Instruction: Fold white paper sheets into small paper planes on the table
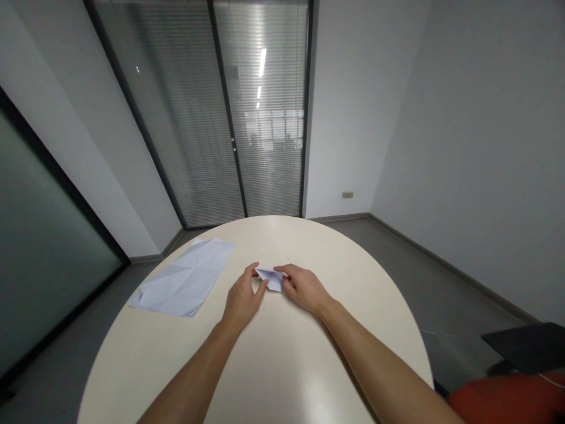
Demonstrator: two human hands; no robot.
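A small piece of folded white paper point(274, 281) is held between my two hands, just above or on the middle of the round table point(282, 353). At its left end, the thumb and fingers of my left hand point(244, 295) pinch the paper. My right hand point(304, 288) grips the opposite end, its thumb and index finger closed on the edge. The paper shows angled folds and a slightly opened face towards me. Its underside and part of its ends are hidden by the fingers.
Creased white sheets point(188, 277) lie stacked at the table's left edge. A dark flat object point(527, 346) and a red item point(507, 397) are beyond the table at the lower right. Behind the table stands a glass partition with blinds point(203, 118).
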